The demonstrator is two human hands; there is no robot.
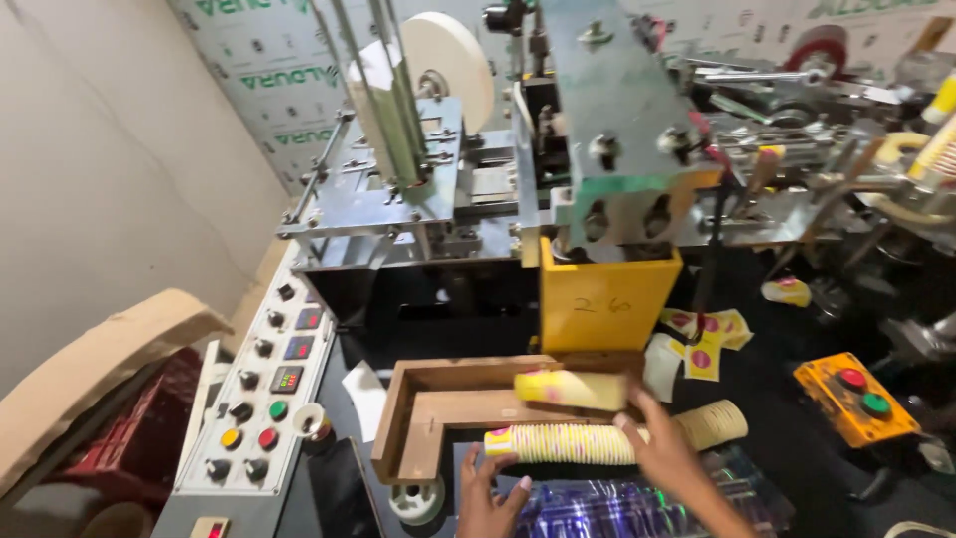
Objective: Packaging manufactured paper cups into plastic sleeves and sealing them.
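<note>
A long stack of nested yellow and pink paper cups (568, 443) lies on its side in front of a wooden tray (418, 413). My left hand (488, 503) grips the stack's left end from below. My right hand (662, 448) holds the stack further right, fingers over it. A shorter stack of the same cups (571, 389) sits blurred just above, over the wooden tray; what supports it is unclear. More nested cups (712, 423) extend to the right of my right hand.
A paper-cup machine (597, 149) with a yellow box (607, 299) fills the back. A control panel (264, 399) with knobs and coloured buttons is at left. An orange button box (856, 399) sits right. Flat printed cup blanks (702, 344) lie scattered. A paper roll (453, 60) hangs above.
</note>
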